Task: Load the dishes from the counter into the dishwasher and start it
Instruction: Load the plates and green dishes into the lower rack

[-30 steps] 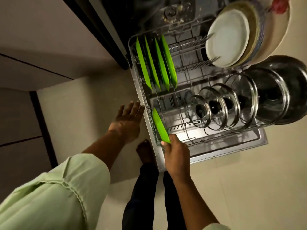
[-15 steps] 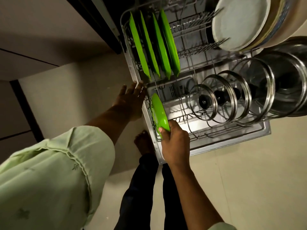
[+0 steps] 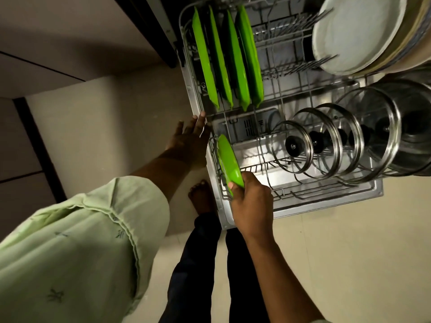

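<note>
The dishwasher's lower rack (image 3: 326,197) is pulled out over the open door. My right hand (image 3: 253,201) grips a small green plate (image 3: 227,157) by its near edge, standing on edge in the rack's front left corner. My left hand (image 3: 190,141) has its fingers straight and touches the rack's left rim. Several green plates (image 3: 227,59) stand upright in the back left rows. Glass lids (image 3: 326,141) with steel rims stand in a row on the right. Large white plates (image 3: 354,31) lean at the back right.
My bare foot (image 3: 201,197) and dark trouser legs stand right beside the open dishwasher door (image 3: 349,202). Pale floor tiles (image 3: 349,264) spread to the right and left. A dark cabinet edge (image 3: 154,31) runs along the upper left.
My right hand has lowered the small green plate deeper into the rack's front corner. My left hand moved from mid-air to the rack's left rim. The view has come closer to the rack.
</note>
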Motion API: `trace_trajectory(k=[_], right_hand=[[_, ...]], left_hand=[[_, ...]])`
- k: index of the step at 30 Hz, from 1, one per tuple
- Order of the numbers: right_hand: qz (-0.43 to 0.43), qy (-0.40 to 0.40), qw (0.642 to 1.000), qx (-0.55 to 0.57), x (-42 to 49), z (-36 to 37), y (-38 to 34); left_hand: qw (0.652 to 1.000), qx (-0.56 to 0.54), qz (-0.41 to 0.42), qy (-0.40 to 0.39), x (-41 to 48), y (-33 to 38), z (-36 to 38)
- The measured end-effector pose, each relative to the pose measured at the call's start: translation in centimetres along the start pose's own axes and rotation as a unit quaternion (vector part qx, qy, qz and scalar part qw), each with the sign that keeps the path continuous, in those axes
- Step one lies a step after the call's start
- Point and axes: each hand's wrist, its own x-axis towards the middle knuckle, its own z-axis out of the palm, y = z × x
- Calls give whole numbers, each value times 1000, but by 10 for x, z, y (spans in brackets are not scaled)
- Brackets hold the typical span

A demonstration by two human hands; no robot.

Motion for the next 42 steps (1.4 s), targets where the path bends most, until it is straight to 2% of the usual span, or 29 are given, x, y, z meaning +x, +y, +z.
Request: trace_trajectory(k=[10, 17, 24, 29, 33, 42], right_hand=[[36, -38, 998, -21, 44, 6, -1], [40, -53, 997, -41, 44, 9, 5], [50, -65, 997, -12, 42, 11, 7], [53, -91, 994, 20, 37, 4, 7], [42, -102, 994, 23, 32, -6, 14], [-9, -93, 992, -79, 8, -35, -1]], left_hand=[[999, -23, -2, -22, 2, -1, -5], [999, -17, -3, -34, 3, -1, -8], [1000, -9, -9, -27, 1, 2, -7], [1000, -6, -19, 6, -8, 6, -6], [998, -44, -26, 43, -26, 16, 0], [984, -149, -79, 55, -98, 39, 7]])
